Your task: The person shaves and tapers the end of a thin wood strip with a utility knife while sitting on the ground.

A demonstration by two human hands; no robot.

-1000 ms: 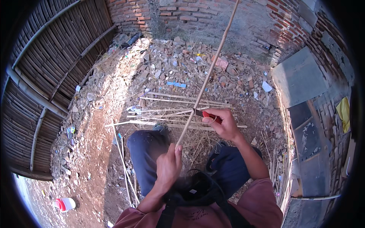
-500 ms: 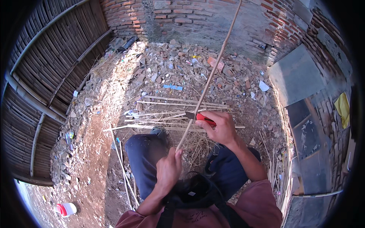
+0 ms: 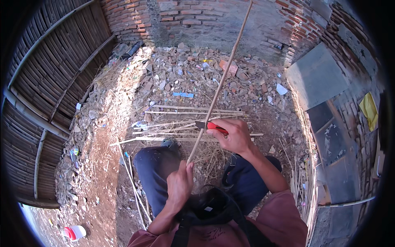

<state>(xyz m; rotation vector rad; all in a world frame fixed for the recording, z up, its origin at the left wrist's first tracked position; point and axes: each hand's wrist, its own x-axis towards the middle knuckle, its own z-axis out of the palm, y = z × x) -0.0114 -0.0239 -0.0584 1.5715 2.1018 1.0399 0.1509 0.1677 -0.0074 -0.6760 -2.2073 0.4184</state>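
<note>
My left hand is closed around the lower end of a long thin bamboo strip, which slants up and away toward the brick wall. In my right hand is a knife with a red handle, the fingers wrapped round it. Its short dark blade lies across the strip, touching it a little above my left hand. Below the blade the strip looks paler than above. Beyond my knees, several pale split strips lie on the ground among shavings.
Rubble covers the ground up to a brick wall. A bamboo slat fence stands left, and grey panels lean at right. A red and white container sits at lower left. More strips lie beside my left leg.
The view has shifted slightly. The knife stays against the strip at nearly the same place, and both hands keep their hold.
</note>
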